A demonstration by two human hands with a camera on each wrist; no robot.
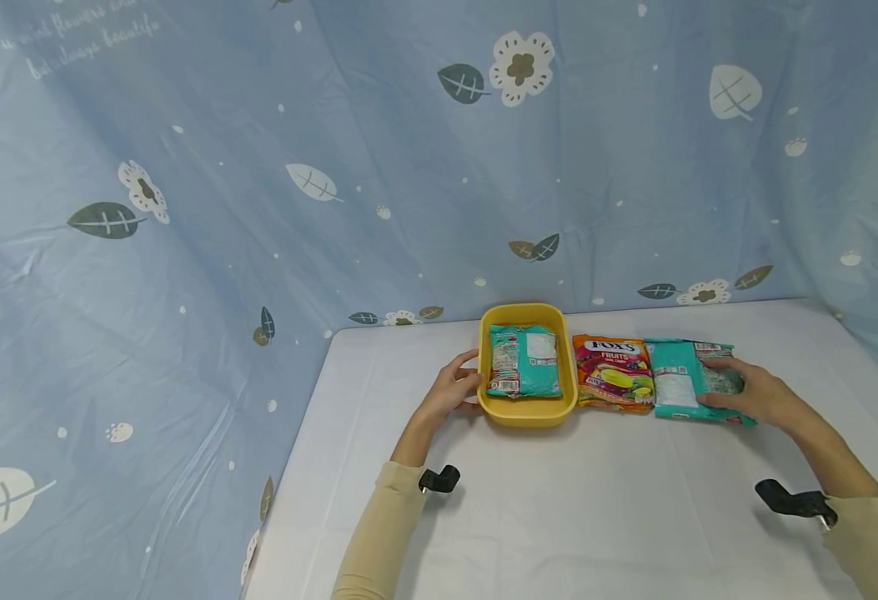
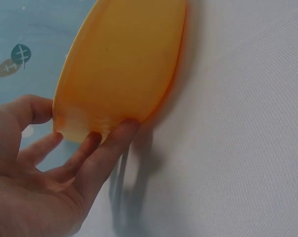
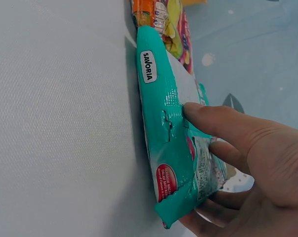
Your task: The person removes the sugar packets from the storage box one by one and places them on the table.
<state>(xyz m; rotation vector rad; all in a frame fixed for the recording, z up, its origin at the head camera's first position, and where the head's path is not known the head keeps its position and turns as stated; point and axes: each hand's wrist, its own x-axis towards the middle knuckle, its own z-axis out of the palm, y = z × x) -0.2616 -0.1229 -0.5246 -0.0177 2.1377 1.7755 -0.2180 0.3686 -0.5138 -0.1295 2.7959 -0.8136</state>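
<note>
My left hand (image 1: 449, 390) is at the left side of a yellow plastic tub (image 1: 526, 410). In the left wrist view its fingertips (image 2: 124, 129) rest against the outside of the tub wall, one finger bent at the rim. Inside the tub lies a teal packet (image 1: 525, 362), printed back up. My right hand (image 1: 761, 396) grips the right end of another teal packet (image 1: 674, 379), labelled Savoria, which lies on the table. The thumb (image 3: 213, 118) presses its near upper edge, and other fingers reach round its end, partly hidden.
Between the tub and the gripped packet lies an orange and purple Fox's Fruits candy bag (image 1: 613, 373), side by side with both. A white cloth covers the table (image 1: 581, 517). Behind and to the left hangs a blue curtain (image 1: 408, 167) with leaves and flowers.
</note>
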